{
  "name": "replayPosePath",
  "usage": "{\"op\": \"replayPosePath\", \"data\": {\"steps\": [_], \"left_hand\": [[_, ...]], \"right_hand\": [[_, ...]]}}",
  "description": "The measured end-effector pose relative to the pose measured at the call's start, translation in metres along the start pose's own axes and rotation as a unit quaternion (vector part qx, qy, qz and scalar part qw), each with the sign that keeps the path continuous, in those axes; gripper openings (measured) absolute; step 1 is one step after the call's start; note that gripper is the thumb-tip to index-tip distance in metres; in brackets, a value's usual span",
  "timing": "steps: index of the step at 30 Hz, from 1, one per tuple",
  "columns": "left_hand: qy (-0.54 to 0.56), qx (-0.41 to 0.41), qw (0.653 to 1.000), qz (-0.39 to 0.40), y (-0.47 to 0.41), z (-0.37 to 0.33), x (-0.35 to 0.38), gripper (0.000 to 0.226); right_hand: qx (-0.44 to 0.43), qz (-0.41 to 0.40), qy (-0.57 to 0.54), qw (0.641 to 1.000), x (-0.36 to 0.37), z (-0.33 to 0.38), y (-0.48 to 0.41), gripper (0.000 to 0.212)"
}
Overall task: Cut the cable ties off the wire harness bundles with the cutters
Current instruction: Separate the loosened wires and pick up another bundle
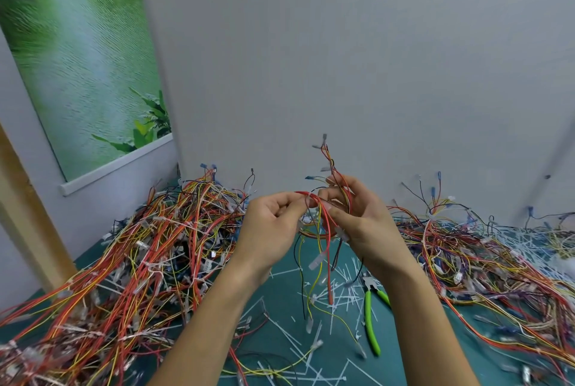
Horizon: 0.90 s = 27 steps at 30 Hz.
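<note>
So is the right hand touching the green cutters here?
Apart. The head view shows the cutters lying on the table, while the right hand grips a wire harness raised clear of them.

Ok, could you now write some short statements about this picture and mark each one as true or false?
1. The left hand and the right hand both hold one wire bundle. True.
2. The cutters have green handles. True.
3. The right hand grips the cutters. False: they lie on the table, beside the right forearm.
4. Cut cable ties lie scattered on the table. True.
5. The table top is red. False: it is dark green.
6. Loose wires lie only on the left side. False: wire piles lie on both sides, also on the right.
</note>
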State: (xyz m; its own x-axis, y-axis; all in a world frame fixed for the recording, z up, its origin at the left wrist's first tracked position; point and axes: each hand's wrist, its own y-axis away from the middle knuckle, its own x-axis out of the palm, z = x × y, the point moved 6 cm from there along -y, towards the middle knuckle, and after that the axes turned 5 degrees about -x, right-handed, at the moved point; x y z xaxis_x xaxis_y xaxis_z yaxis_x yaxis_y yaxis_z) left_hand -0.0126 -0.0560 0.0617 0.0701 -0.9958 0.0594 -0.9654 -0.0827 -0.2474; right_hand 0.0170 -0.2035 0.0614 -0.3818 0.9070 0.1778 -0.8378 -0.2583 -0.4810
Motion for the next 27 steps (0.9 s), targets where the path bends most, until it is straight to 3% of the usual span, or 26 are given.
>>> {"op": "replayPosePath", "data": {"steps": [6, 20, 24, 27], "left_hand": [[0.070, -0.033, 0.997, -0.005, -0.004, 0.011, 0.004, 0.029], [0.124, -0.017, 0.992, -0.005, -0.004, 0.012, 0.005, 0.024], [0.075, 0.030, 0.997, -0.010, -0.003, 0.007, 0.001, 0.021], [-0.012, 0.041, 0.997, 0.066, -0.003, 0.005, 0.000, 0.036]], "right_hand": [[-0.002, 0.008, -0.008, 1.000, -0.001, 0.000, -0.001, 0.039], [-0.007, -0.001, -0.018, 1.000, 0.003, 0.004, 0.002, 0.041], [0.004, -0.006, -0.026, 1.000, 0.003, 0.006, 0.003, 0.051], [0.003, -0.015, -0.071, 0.997, -0.001, 0.012, 0.001, 0.048]]}}
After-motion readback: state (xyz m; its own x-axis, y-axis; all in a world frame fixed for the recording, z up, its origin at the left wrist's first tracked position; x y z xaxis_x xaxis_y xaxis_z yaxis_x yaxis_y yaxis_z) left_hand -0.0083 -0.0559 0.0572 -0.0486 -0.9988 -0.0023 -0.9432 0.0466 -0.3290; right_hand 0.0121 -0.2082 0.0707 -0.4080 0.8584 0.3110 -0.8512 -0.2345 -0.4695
